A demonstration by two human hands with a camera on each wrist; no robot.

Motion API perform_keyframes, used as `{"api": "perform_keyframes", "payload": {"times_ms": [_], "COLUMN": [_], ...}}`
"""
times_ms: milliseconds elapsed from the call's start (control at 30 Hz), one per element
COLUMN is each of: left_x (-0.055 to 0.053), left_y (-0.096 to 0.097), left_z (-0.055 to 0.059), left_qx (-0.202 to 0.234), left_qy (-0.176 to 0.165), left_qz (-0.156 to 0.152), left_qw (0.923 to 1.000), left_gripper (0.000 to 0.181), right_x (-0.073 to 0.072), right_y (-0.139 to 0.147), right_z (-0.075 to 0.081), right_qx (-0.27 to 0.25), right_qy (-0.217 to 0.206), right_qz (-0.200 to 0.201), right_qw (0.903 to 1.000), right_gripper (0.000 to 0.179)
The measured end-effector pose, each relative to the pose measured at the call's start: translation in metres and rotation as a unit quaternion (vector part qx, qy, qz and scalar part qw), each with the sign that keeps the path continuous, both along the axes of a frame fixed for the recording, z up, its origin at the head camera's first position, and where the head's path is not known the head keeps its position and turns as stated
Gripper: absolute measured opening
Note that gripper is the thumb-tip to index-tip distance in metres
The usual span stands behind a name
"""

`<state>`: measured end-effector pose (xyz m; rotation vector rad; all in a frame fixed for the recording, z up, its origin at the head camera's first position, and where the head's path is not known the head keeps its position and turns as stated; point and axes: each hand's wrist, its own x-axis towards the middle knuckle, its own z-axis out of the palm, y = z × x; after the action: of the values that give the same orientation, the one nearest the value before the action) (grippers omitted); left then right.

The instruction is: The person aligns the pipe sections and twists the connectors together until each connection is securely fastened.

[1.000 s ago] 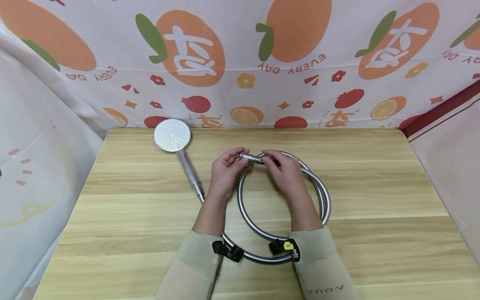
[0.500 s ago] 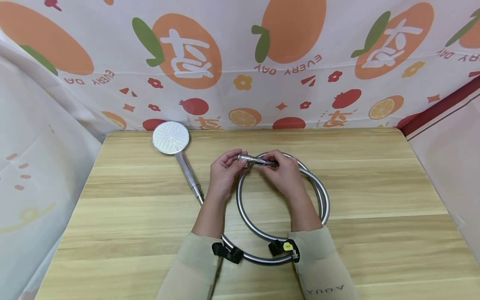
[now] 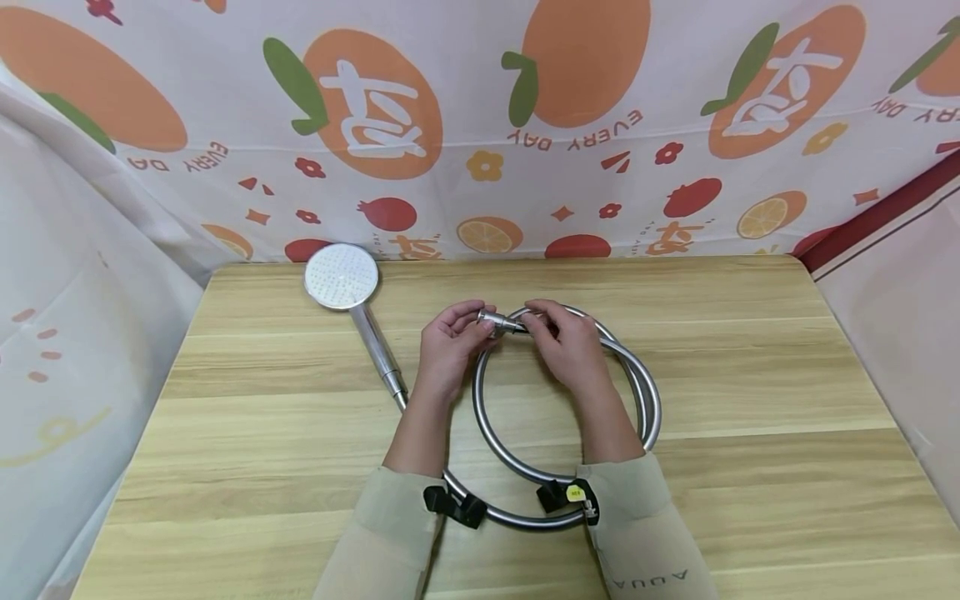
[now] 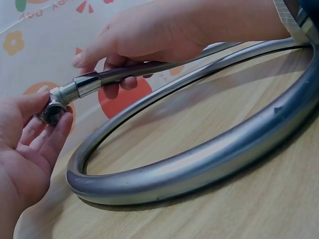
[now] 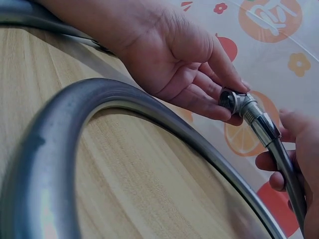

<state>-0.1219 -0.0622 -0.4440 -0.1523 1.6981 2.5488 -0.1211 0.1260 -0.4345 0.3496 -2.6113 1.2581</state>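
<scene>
My left hand (image 3: 444,346) pinches a small threaded metal elbow fitting (image 4: 56,102) between thumb and fingers; its round side opening faces outward in both wrist views. The metal nut (image 5: 264,128) at the end of a shower hose (image 3: 652,400) meets the fitting's threaded neck, and some thread shows between them. My right hand (image 3: 573,346) holds the hose end just behind the nut, with fingers beneath the hose in the left wrist view. A shower head (image 3: 342,277) lies face up at the left, with hose running from its handle under my left forearm.
The hose lies in loops on the wooden table (image 3: 750,367), beneath and between my forearms. Behind the table's far edge hangs a fruit-print curtain (image 3: 465,100). Pale cloth (image 3: 75,275) hangs on the left side.
My right hand's fingers and thumb have shifted around the hose end, showing more of it half a second ago and less now. The left hand keeps its grip on the fitting, nearly still.
</scene>
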Motion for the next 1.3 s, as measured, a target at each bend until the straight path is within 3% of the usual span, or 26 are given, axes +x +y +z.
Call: {"api": "perform_keyframes", "payload": {"times_ms": [267, 467, 800, 933, 1167, 1300], "left_x": [-0.0007, 0.0011, 0.0014, 0.0015, 0.0011, 0.0013], "left_y": [0.0009, 0.0018, 0.0025, 0.0028, 0.0028, 0.0029], "left_z": [-0.0016, 0.0008, 0.0000, 0.0002, -0.0006, 0.0001], "left_qx": [0.016, 0.026, 0.031, 0.031, 0.020, 0.010], "left_qy": [0.004, 0.009, 0.008, 0.004, 0.005, 0.011], "left_qz": [0.011, 0.005, -0.001, 0.001, -0.003, -0.006], "left_qw": [0.9998, 0.9996, 0.9995, 0.9995, 0.9998, 0.9999], "left_gripper": [0.034, 0.032, 0.031, 0.030, 0.031, 0.034], "right_x": [0.0014, 0.0008, 0.0014, 0.0014, 0.0003, 0.0002], "right_y": [0.0006, -0.0003, 0.0002, -0.0001, 0.0004, 0.0008], "right_z": [-0.0014, -0.0002, -0.0015, -0.0031, -0.0033, -0.0028], "right_qx": [-0.018, 0.007, -0.008, -0.016, 0.016, 0.024], "right_qy": [-0.005, 0.004, 0.009, 0.008, 0.026, 0.025], "right_qz": [0.019, 0.013, 0.018, 0.016, 0.015, 0.014], "right_qw": [0.9996, 0.9999, 0.9998, 0.9997, 0.9994, 0.9993], "right_gripper": [0.029, 0.018, 0.034, 0.030, 0.019, 0.025]}}
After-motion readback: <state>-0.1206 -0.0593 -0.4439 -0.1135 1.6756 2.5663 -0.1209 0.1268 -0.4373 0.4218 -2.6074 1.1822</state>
